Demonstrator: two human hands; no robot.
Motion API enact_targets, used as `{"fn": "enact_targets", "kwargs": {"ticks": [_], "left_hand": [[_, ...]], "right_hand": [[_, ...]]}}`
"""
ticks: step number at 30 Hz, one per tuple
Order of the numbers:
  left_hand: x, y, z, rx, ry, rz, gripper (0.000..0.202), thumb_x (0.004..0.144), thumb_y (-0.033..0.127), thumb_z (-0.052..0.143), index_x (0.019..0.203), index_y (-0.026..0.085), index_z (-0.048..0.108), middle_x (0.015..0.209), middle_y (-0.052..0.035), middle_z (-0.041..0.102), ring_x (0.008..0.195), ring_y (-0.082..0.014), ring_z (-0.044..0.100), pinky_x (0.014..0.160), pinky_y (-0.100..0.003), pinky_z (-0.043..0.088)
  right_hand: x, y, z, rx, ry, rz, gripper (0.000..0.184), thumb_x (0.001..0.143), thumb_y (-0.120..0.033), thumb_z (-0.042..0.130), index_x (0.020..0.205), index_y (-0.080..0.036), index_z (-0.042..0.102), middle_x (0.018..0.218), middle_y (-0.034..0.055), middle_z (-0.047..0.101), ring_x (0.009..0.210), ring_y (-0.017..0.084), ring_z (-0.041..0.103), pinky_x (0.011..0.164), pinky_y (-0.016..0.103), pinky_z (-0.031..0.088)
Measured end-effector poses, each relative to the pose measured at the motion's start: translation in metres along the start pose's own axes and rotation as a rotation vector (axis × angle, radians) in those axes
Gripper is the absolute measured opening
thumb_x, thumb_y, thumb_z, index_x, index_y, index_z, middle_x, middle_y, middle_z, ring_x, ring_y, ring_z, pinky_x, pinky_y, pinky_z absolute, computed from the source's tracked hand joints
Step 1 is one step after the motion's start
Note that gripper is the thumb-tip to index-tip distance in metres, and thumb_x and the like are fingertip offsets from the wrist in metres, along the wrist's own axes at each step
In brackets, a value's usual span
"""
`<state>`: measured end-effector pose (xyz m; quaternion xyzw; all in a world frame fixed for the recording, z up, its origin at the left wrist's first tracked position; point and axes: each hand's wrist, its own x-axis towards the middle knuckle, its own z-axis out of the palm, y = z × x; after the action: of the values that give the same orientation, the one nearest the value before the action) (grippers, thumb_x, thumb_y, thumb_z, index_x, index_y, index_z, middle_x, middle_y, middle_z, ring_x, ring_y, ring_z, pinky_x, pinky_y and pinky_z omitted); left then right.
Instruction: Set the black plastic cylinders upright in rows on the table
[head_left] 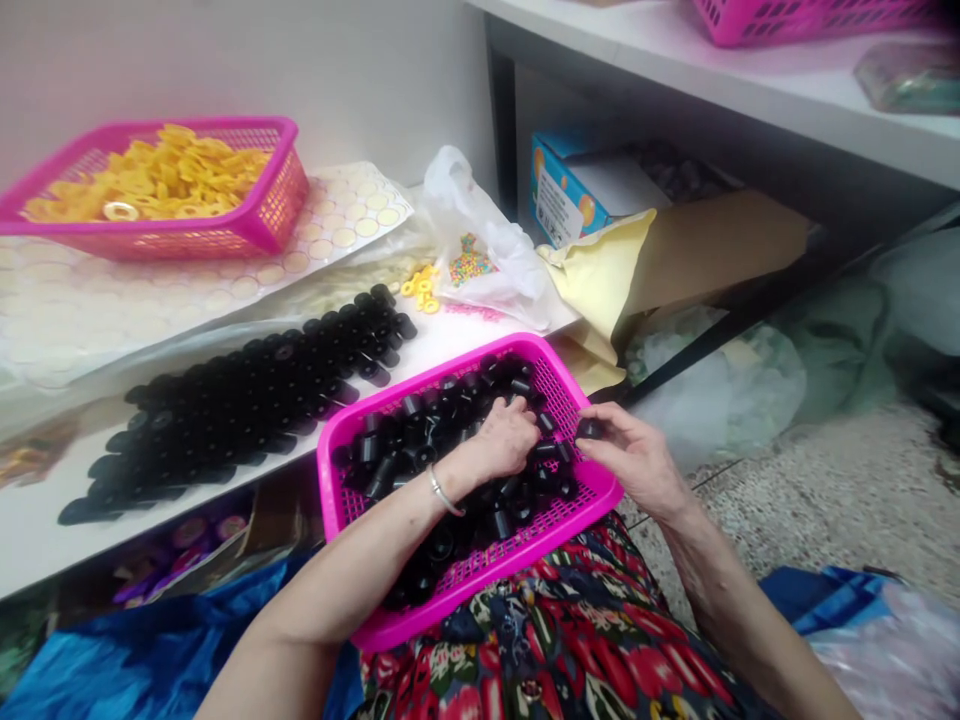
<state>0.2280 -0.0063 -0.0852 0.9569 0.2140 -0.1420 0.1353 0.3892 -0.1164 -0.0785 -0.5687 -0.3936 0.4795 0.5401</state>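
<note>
A pink plastic basket rests on my lap, tilted against the table edge. It holds many small black cylindrical plastic pieces. My left hand, with a bracelet at the wrist, is inside it with fingers curled down among the pieces; what its fingertips grip is hidden. At the basket's right rim, my right hand pinches one black cylindrical piece between thumb and fingers. On the white table beyond, rows of similar black pieces stand packed side by side.
Yellow ring-shaped pieces fill another pink basket at the back left, on sheets of round labels. A white plastic bag with colourful beads lies near loose yellow pieces. Under the right-hand table sits a cardboard box.
</note>
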Motion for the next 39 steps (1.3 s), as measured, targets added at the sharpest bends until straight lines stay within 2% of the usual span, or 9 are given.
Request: {"fn": "enact_targets", "kwargs": {"ticks": [4, 9, 12, 17, 23, 29, 33, 36, 39], "left_hand": [[-0.003, -0.008, 0.001, -0.104, 0.038, -0.004, 0.011, 0.071, 0.014, 0.058, 0.080, 0.015, 0.063, 0.091, -0.0095, 0.062, 0.096, -0.0261, 0.048, 0.083, -0.042, 0.040], [-0.027, -0.015, -0.016, -0.793, 0.268, 0.000, 0.028, 0.074, 0.035, 0.069, 0.093, 0.016, 0.062, 0.094, -0.0051, 0.061, 0.092, -0.0191, 0.053, 0.085, -0.033, 0.043], [-0.039, -0.005, -0.021, -1.235, 0.258, -0.039, 0.029, 0.075, 0.033, 0.069, 0.096, 0.015, 0.060, 0.093, -0.0034, 0.061, 0.083, -0.0149, 0.056, 0.078, -0.028, 0.046], [-0.043, 0.011, -0.018, -1.491, 0.274, -0.113, 0.033, 0.064, 0.026, 0.078, 0.089, 0.013, 0.062, 0.077, 0.0007, 0.061, 0.070, -0.0113, 0.055, 0.069, -0.025, 0.047], [-0.056, -0.008, -0.026, -1.211, 0.374, -0.193, 0.035, 0.068, 0.031, 0.075, 0.097, 0.014, 0.067, 0.089, -0.0033, 0.066, 0.081, -0.0161, 0.059, 0.078, -0.028, 0.048], [-0.080, -0.026, -0.042, -0.820, 0.084, 0.063, 0.039, 0.073, 0.037, 0.072, 0.107, 0.020, 0.066, 0.104, -0.0041, 0.066, 0.097, -0.0180, 0.059, 0.089, -0.027, 0.044], [-0.048, -0.023, -0.027, -0.445, 0.153, -0.186, 0.021, 0.089, 0.027, 0.049, 0.091, 0.017, 0.067, 0.090, -0.0057, 0.068, 0.084, -0.0168, 0.063, 0.080, -0.027, 0.046], [-0.011, -0.016, -0.009, -0.230, 0.129, -0.370, 0.023, 0.085, 0.014, 0.042, 0.088, 0.013, 0.065, 0.085, -0.0120, 0.067, 0.080, -0.0229, 0.065, 0.074, -0.033, 0.049], [0.011, -0.009, 0.003, -0.187, 0.116, -0.404, 0.027, 0.082, 0.010, 0.039, 0.097, 0.006, 0.062, 0.092, -0.0208, 0.065, 0.083, -0.0288, 0.065, 0.072, -0.040, 0.050]], "right_hand": [[-0.005, 0.000, -0.005, -0.012, -0.035, -0.001, 0.024, 0.073, -0.023, 0.069, 0.096, -0.021, 0.065, 0.091, 0.0001, 0.057, 0.079, 0.012, 0.056, 0.068, 0.024, 0.048], [-0.009, -0.003, -0.001, -0.122, -0.079, -0.049, 0.031, 0.075, -0.026, 0.068, 0.106, -0.022, 0.063, 0.096, 0.0023, 0.063, 0.083, 0.015, 0.059, 0.076, 0.030, 0.051], [-0.009, -0.009, 0.006, -0.222, -0.099, -0.130, 0.033, 0.076, -0.026, 0.067, 0.108, -0.022, 0.063, 0.100, 0.0035, 0.066, 0.090, 0.018, 0.061, 0.085, 0.033, 0.049], [-0.005, -0.018, 0.015, -0.318, -0.177, -0.303, 0.030, 0.078, -0.020, 0.064, 0.107, -0.022, 0.066, 0.100, 0.0053, 0.066, 0.095, 0.019, 0.059, 0.087, 0.034, 0.048], [-0.002, -0.013, 0.007, -0.256, -0.062, -0.238, 0.034, 0.077, -0.025, 0.067, 0.111, -0.023, 0.064, 0.101, 0.0046, 0.062, 0.095, 0.018, 0.058, 0.091, 0.036, 0.047], [-0.003, 0.001, -0.003, -0.061, -0.078, -0.025, 0.034, 0.076, -0.030, 0.069, 0.109, -0.022, 0.062, 0.099, 0.0026, 0.064, 0.084, 0.016, 0.061, 0.080, 0.031, 0.051], [-0.007, 0.007, 0.004, -0.064, -0.058, 0.030, 0.033, 0.074, -0.028, 0.069, 0.105, -0.021, 0.063, 0.091, 0.0016, 0.065, 0.077, 0.014, 0.061, 0.073, 0.028, 0.051], [-0.010, 0.007, 0.011, -0.070, -0.051, 0.047, 0.033, 0.073, -0.029, 0.069, 0.104, -0.020, 0.063, 0.087, 0.0015, 0.065, 0.074, 0.014, 0.060, 0.069, 0.027, 0.051], [-0.013, 0.003, 0.015, -0.090, -0.080, 0.044, 0.033, 0.072, -0.026, 0.068, 0.104, -0.019, 0.063, 0.085, 0.0013, 0.066, 0.074, 0.015, 0.061, 0.070, 0.028, 0.051]]}}
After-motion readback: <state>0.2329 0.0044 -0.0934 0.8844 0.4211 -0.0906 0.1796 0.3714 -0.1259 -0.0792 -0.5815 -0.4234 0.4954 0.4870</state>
